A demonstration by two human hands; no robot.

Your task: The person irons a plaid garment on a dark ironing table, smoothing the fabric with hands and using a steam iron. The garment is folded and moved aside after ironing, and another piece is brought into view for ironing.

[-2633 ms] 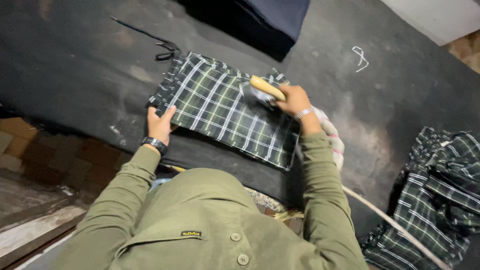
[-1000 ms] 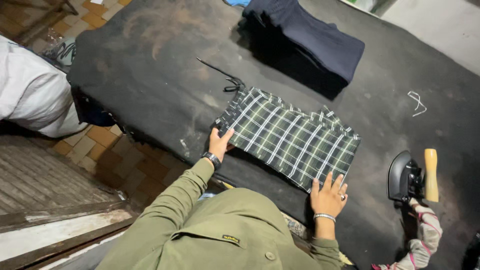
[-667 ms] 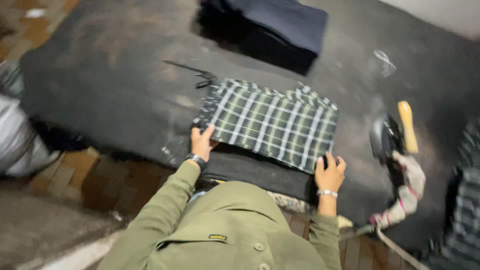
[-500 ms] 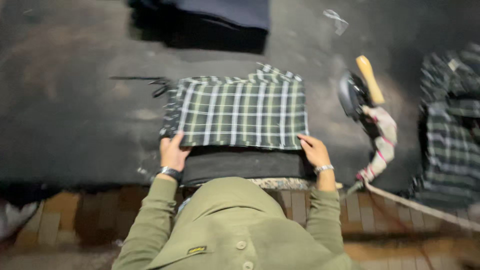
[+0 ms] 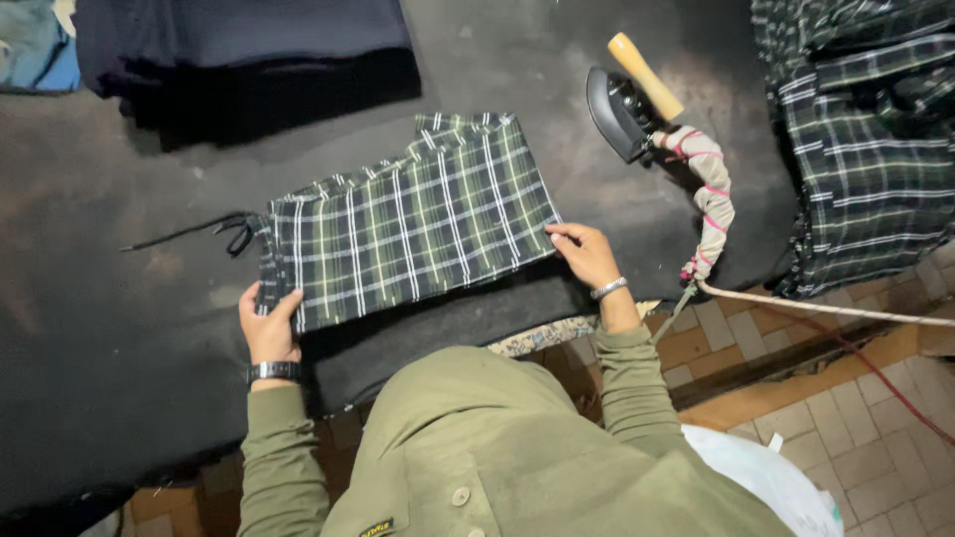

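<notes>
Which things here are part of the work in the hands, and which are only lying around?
In hand: plaid cloth, gripped at its near corners by left hand and right hand.

Lying about: iron, dark folded pile, plaid heap.

Folded plaid cloth [image 5: 408,231], green with white and dark checks, lying flat and slightly askew on the dark surface [image 5: 119,328]. Near corners pinched, one in the left grip [image 5: 267,323], one in the right grip [image 5: 585,254]; pleated far edge away from both.
</notes>
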